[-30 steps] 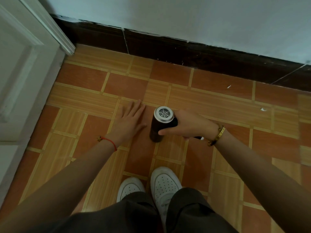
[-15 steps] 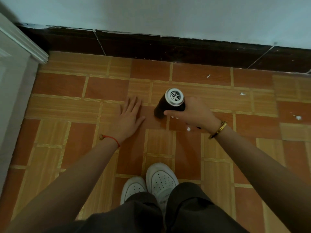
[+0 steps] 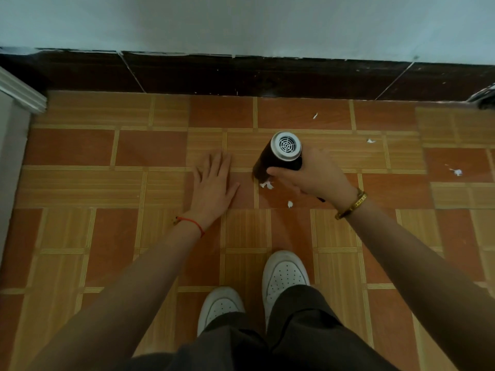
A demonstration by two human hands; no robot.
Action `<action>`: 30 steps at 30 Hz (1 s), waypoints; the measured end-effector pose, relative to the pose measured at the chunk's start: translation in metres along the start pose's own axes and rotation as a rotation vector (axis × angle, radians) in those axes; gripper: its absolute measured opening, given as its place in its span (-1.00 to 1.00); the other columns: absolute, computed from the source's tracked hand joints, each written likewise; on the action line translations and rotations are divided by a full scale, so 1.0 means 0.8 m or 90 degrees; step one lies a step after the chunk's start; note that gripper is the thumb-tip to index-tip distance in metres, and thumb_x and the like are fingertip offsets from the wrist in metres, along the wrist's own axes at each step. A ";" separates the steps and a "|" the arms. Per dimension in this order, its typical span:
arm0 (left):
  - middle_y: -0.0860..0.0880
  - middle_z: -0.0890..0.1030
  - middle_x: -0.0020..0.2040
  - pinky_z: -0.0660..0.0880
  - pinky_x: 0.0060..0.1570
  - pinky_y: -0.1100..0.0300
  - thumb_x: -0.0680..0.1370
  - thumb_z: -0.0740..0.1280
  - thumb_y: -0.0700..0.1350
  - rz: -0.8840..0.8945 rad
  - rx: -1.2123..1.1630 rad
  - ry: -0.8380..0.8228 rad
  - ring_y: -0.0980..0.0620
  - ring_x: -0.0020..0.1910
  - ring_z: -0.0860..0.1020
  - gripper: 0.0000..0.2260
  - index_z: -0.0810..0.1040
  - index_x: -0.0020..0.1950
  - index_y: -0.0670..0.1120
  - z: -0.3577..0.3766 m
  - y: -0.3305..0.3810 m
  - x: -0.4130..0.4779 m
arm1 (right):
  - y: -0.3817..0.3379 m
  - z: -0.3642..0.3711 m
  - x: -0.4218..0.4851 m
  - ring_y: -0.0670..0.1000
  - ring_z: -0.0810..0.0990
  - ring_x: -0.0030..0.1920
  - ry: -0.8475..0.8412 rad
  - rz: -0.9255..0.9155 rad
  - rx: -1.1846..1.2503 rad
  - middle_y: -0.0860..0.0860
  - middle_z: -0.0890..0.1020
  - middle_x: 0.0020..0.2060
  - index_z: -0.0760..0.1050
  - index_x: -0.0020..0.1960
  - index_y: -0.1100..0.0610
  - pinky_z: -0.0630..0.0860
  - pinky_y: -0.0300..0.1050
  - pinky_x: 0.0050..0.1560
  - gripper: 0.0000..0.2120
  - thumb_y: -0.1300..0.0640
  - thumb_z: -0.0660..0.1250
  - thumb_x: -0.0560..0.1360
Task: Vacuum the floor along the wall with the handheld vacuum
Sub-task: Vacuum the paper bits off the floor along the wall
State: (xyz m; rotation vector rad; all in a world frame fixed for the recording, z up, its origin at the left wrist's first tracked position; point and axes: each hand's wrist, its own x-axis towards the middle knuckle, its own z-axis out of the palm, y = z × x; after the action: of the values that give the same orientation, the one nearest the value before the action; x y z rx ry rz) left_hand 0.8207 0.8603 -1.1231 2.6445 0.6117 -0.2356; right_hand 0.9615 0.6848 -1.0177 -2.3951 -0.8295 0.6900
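My right hand (image 3: 317, 178) grips the handheld vacuum (image 3: 280, 156), a black cylinder with a silver grilled end facing up, its nozzle end down on the tiled floor (image 3: 134, 183). White paper scraps (image 3: 266, 185) lie right at the nozzle, and another scrap (image 3: 289, 204) sits just below my right hand. My left hand (image 3: 213, 183) rests flat on the floor with fingers spread, left of the vacuum. The dark skirting board (image 3: 241, 74) runs along the pale wall (image 3: 241, 22) beyond.
More white scraps lie to the right (image 3: 371, 141), (image 3: 456, 171) and near the skirting (image 3: 315, 115). A white door frame (image 3: 18, 95) stands at the left. My white shoes (image 3: 284, 274) are below. A dark object (image 3: 484, 99) pokes in at the right edge.
The vacuum and my right hand have moved rightward along the wall, and the view has shifted right. White scraps now show at the nozzle. My left hand stays flat on the floor.
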 end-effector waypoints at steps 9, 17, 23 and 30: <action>-0.07 -0.07 0.64 -0.15 0.52 -0.25 0.66 0.13 0.09 0.048 0.011 0.005 -0.15 0.60 -0.14 -0.40 -0.05 0.62 -0.03 0.012 0.011 0.013 | 0.009 -0.009 -0.012 -0.19 0.50 -0.14 -0.010 -0.002 -0.042 -0.10 0.65 -0.05 0.51 0.23 0.04 0.39 -0.35 -0.18 -0.49 -0.22 0.42 0.41; -0.02 -0.12 0.64 -0.15 0.53 -0.24 0.66 0.01 0.19 0.050 0.039 0.001 -0.09 0.60 -0.20 -0.40 -0.12 0.62 0.04 0.024 -0.002 0.010 | 0.014 0.000 -0.020 -0.07 0.61 0.01 0.012 0.038 -0.053 -0.06 0.67 0.03 0.50 0.26 0.03 0.56 -0.14 -0.03 -0.40 -0.32 0.38 0.37; 0.01 -0.22 0.62 -0.18 0.53 -0.20 0.66 -0.09 0.21 0.043 0.073 -0.028 -0.06 0.59 -0.27 -0.41 -0.24 0.61 0.05 0.023 -0.004 0.011 | 0.010 -0.023 -0.025 -0.07 0.54 -0.04 -0.098 0.037 -0.109 -0.07 0.62 -0.02 0.48 0.26 0.03 0.49 -0.15 -0.05 -0.46 -0.23 0.42 0.40; 0.03 -0.26 0.62 -0.24 0.53 -0.15 0.65 -0.14 0.22 0.029 0.093 -0.029 -0.04 0.58 -0.30 -0.41 -0.28 0.60 0.06 0.029 -0.005 0.013 | 0.010 -0.038 -0.030 -0.18 0.48 -0.52 -0.145 0.076 -0.152 -0.16 0.54 -0.31 0.46 0.20 0.03 0.42 -0.30 -0.40 -0.51 -0.23 0.41 0.41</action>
State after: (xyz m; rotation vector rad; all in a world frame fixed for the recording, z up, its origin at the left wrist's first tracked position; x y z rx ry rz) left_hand 0.8266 0.8577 -1.1481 2.7816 0.5367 -0.3384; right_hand 0.9665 0.6542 -0.9933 -2.6292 -0.9114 0.9747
